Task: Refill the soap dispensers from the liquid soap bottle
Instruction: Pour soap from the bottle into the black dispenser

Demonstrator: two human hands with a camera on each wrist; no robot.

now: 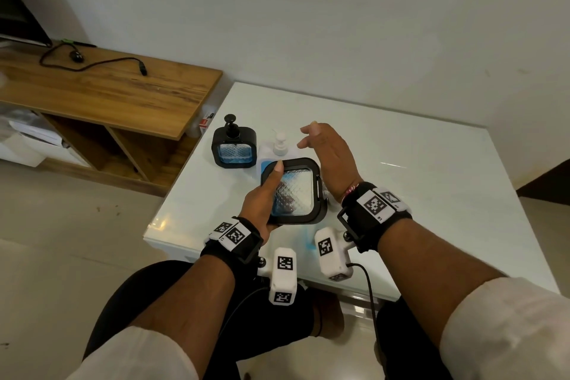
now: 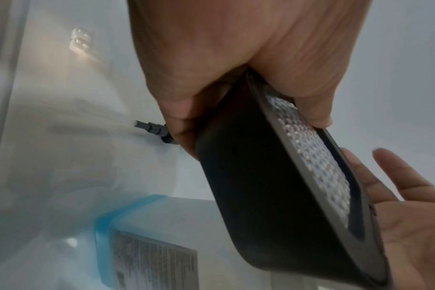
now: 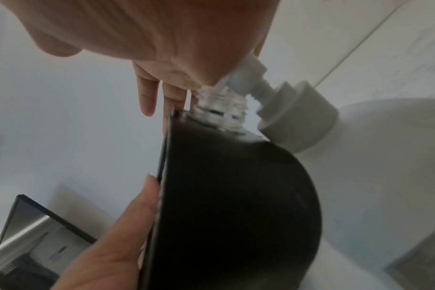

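Note:
My left hand (image 1: 263, 197) grips a black square dispenser (image 1: 296, 191) with a ribbed clear window. It holds it tilted above the white table, thumb across the window. The dispenser's clear threaded neck (image 3: 219, 113) is bare, with no pump on it, and points toward my right hand (image 1: 324, 154). That hand hovers open beside the neck, fingers spread, holding nothing. The liquid soap bottle (image 1: 280, 145), clear with blue soap and a white pump (image 3: 296, 117), stands just behind the held dispenser; its label (image 2: 149, 255) shows. A second black dispenser (image 1: 234, 146), pump fitted, stands on the table at far left.
The white glass table (image 1: 431, 194) meets the wall at the back. A bluish smear (image 1: 308, 244) lies near its front edge. A wooden bench (image 1: 108, 92) with a black cable (image 1: 92, 66) stands to the left.

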